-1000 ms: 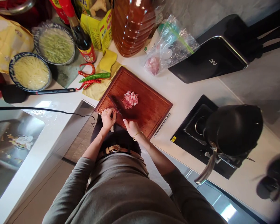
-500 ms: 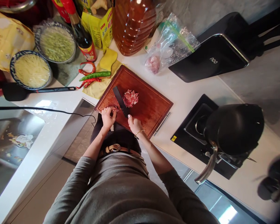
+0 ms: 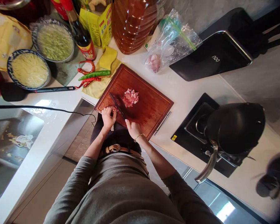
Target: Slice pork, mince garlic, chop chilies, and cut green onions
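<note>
On the reddish-brown cutting board lies a small heap of cut raw meat. My right hand is closed round the handle of a dark-bladed kitchen knife. The blade points up and left, between the heap and my left hand. At the board's left corner, the fingers of that hand are curled down on a piece of raw meat, mostly hidden under them. The blade's edge is close beside this piece; whether it touches cannot be made out.
Chillies lie on a yellow cloth left of the board. Two covered bowls, a sauce bottle and a large oil jug stand behind. A black knife block and a pot on the hob are to the right.
The knife has shifted left toward my left hand, its blade turned more edge-on. My right hand moved slightly left and down; my left hand stays on the meat.
</note>
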`<action>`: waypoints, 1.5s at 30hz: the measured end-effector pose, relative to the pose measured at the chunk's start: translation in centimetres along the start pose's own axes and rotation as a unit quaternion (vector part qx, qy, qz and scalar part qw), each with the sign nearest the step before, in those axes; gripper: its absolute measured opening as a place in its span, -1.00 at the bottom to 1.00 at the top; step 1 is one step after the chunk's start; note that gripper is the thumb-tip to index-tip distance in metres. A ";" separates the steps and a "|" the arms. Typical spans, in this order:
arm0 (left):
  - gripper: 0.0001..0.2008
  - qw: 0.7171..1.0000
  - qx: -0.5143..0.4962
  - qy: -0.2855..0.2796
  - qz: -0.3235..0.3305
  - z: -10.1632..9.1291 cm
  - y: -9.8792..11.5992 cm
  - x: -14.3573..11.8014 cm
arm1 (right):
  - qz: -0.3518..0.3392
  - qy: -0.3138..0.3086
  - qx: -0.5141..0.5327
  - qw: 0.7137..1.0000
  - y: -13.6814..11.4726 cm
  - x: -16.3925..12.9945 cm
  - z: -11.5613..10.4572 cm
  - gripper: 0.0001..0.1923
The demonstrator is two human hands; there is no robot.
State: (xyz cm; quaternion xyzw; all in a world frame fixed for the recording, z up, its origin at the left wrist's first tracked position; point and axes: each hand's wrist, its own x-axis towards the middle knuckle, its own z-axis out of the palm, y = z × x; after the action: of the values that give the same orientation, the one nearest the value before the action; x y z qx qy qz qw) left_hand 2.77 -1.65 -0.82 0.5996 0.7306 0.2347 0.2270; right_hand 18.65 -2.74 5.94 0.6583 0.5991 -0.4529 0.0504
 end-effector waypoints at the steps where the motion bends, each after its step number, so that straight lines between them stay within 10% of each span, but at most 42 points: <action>1: -0.81 1.000 0.001 -0.001 0.002 0.0 0.0 0.0 | 0.000 -0.006 -0.003 1.000 -0.1 0.0 0.0 -0.40; 12: -0.81 1.000 -0.009 -0.017 0.007 -0.2 -0.3 0.2 | 0.001 0.013 0.078 0.997 -0.1 3.9 1.1 -0.39; 19: -0.84 1.000 -0.007 0.004 0.018 0.0 -0.4 0.1 | 0.089 -0.091 0.371 0.920 2.9 5.7 -2.0 -0.36; 33: -0.91 0.999 -0.051 -0.006 0.001 -0.6 -0.3 0.4 | 0.058 -0.109 0.486 0.865 3.9 5.6 -5.2 -0.34; 45: -0.85 0.998 -0.053 0.032 -0.009 -0.6 -0.1 -0.2 | -0.048 0.070 -0.002 0.996 0.1 0.3 -0.6 -0.40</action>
State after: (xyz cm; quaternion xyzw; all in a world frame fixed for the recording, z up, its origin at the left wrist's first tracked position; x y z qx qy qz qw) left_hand 2.35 -1.94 -0.43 0.5725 0.7294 0.2901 0.2368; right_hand 18.97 -2.15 6.01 0.6588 0.6327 -0.4068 -0.0122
